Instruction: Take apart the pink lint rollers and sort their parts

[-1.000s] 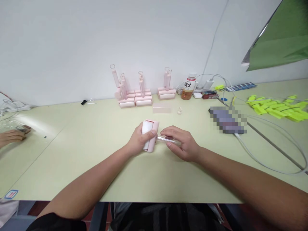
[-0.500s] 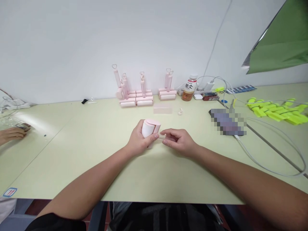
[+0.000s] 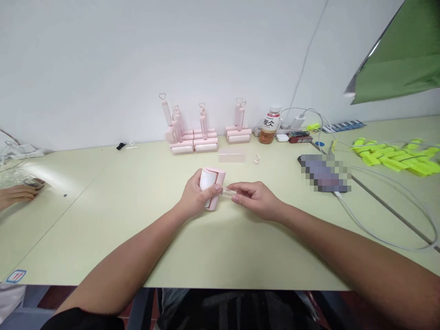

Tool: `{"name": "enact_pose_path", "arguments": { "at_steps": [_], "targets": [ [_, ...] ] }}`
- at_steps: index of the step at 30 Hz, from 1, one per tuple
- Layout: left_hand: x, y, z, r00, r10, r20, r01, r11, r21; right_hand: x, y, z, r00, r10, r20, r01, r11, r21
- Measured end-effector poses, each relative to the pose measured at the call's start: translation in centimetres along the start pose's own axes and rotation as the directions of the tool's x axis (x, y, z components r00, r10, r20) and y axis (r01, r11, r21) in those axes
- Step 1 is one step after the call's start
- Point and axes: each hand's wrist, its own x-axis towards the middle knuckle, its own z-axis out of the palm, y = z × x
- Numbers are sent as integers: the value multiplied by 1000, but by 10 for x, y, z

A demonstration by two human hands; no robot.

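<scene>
My left hand is wrapped round a lint roller head, a white roll in a pale pink casing held tilted above the table. From its right side a clear tube-like handle extends towards my right hand. The fingers and thumb of my right hand pinch that handle's outer end. Beyond my hands, a translucent pink cover lies on the table, with a small pale pink piece beside it. Whether the handle is fixed to the head I cannot tell.
Several pink lint rollers with upright handles stand against the wall. To their right are a drink bottle, a phone on a white cable and neon yellow pieces. Another person's hand is at far left.
The lint roller head has turned more upright in my left hand. The clear handle now shows plainly between both hands, and my right hand has shifted slightly.
</scene>
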Motion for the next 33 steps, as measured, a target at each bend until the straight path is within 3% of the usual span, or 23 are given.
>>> {"name": "enact_pose_path", "arguments": {
  "at_steps": [6, 8, 10, 12, 14, 18, 22, 26, 28, 31, 33],
  "targets": [
    [4, -1, -1, 999, -36, -27, 35, 999, -32, 5, 6, -9, 999, -36, 33, 37, 999, -21],
    [9, -5, -6, 994, -61, -94, 55, 996, -70, 8, 17, -19, 998, -54, -32, 52, 995, -85],
    [15, -8, -12, 977, -108, -185, 83, 987, -136, 13, 30, -32, 982, -78, -172, 40, 976, -214],
    [19, -10, -15, 960, -152, -236, 104, 974, -203, 18, 43, -45, 942, -75, -328, -59, 924, -379],
    [20, -11, -15, 957, -167, -236, 109, 965, -239, 22, 55, -54, 923, -12, -384, -197, 844, -499],
    [16, -10, -6, 975, -155, -159, 116, 966, -230, 30, 72, -56, 930, 173, -324, -345, 714, -609],
    [13, -12, -1, 981, -157, -109, 128, 963, -236, 34, 82, -53, 909, 259, -326, -412, 672, -616],
    [16, -14, -5, 972, -200, -127, 153, 938, -310, 36, 79, -55, 897, 139, -420, -350, 804, -481],
    [18, -14, -7, 963, -229, -138, 166, 916, -365, 35, 72, -55, 856, 71, -511, -289, 887, -361],
    [20, -14, -9, 949, -275, -151, 189, 885, -426, 32, 57, -51, 807, 124, -577, -181, 983, -41],
    [20, -14, -9, 943, -297, -151, 203, 871, -447, 29, 46, -43, 817, 192, -544, -69, 969, 239]
  ]
}}
